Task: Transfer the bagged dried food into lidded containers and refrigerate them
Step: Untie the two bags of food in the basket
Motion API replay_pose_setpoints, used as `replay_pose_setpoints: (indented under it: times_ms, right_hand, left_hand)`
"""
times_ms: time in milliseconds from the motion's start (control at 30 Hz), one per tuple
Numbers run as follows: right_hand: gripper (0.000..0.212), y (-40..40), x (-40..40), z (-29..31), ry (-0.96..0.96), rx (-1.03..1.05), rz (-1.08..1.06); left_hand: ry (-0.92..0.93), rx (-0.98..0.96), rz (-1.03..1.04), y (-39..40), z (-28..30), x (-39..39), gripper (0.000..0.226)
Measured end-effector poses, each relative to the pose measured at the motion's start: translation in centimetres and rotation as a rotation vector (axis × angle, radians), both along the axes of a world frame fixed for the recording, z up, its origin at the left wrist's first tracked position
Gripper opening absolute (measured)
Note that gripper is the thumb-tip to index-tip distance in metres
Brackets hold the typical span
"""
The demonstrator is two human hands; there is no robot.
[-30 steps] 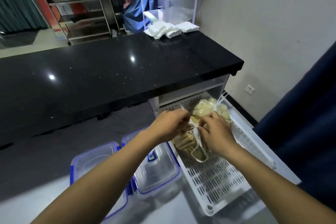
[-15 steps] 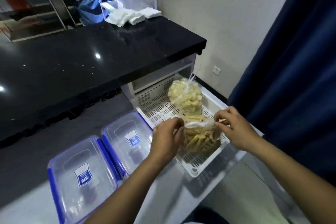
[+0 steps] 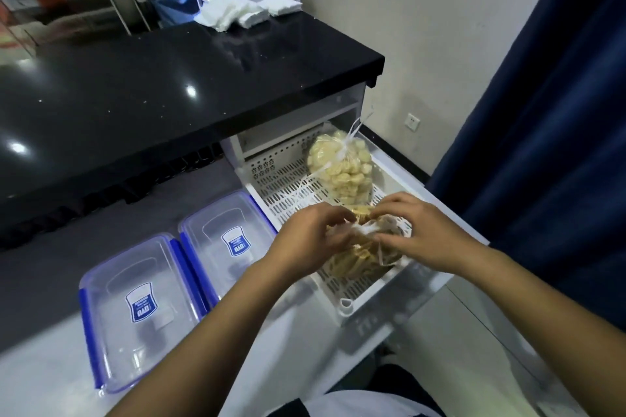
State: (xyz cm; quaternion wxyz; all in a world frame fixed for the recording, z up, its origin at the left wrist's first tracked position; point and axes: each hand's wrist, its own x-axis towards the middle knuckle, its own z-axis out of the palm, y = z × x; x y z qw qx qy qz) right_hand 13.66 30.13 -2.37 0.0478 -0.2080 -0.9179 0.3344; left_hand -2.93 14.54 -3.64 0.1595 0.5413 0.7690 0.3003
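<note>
While 2 lidded containers [image 3: 183, 278] sit closed nearby, left hand [image 3: 305, 240] and right hand [image 3: 423, 234] pinch strip-food bag [image 3: 355, 257] knot in white basket [image 3: 281, 186].

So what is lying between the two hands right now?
The head view shows the knotted top of the bag of yellow sticks between the left hand and right hand, both pinching it over the white basket.

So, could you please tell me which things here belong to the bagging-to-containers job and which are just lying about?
Part of the job:
- bag of stick-shaped food, gripped by left hand and right hand
- tied bag of pale pieces
- two lidded containers
- white slotted basket

Lying about:
- folded white cloths
- black counter
</note>
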Motion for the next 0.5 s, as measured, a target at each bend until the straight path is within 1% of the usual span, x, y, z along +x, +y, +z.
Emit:
replay_pose_setpoints:
  times_ms: [67,133,200,267,367,433,500]
  right_hand:
    - [0.029,0.3,-0.3,0.1,-0.004,0.087,0.084]
    - [0.024,0.6,-0.7,0.1,0.027,0.239,0.165]
    - [0.021,1.0,-1.1,0.3,0.068,0.308,0.244]
    - [0.022,1.9,-1.5,0.5,0.103,0.275,0.284]
    - [0.020,3.2,-2.2,0.6,0.162,0.169,0.337]
    - [0.018,4.0,-2.7,0.6,0.238,0.114,0.362]
    - [0.016,4.7,-3.1,0.7,0.303,0.063,0.385]
  left_hand:
    - [0.081,-0.056,-0.015,0.7,0.9,0.4,0.023]
    - [0.157,-0.093,-0.009,1.4,1.7,0.7,0.023]
    - [0.234,-0.140,-0.023,1.7,2.1,1.1,0.022]
    - [0.300,-0.152,-0.052,2.0,2.2,1.3,0.021]
    - [0.307,-0.029,-0.019,2.0,2.4,1.5,0.018]
    - [0.287,0.065,0.084,1.9,2.4,1.6,0.018]
    - [0.219,0.120,0.222,1.6,2.7,2.1,0.017]
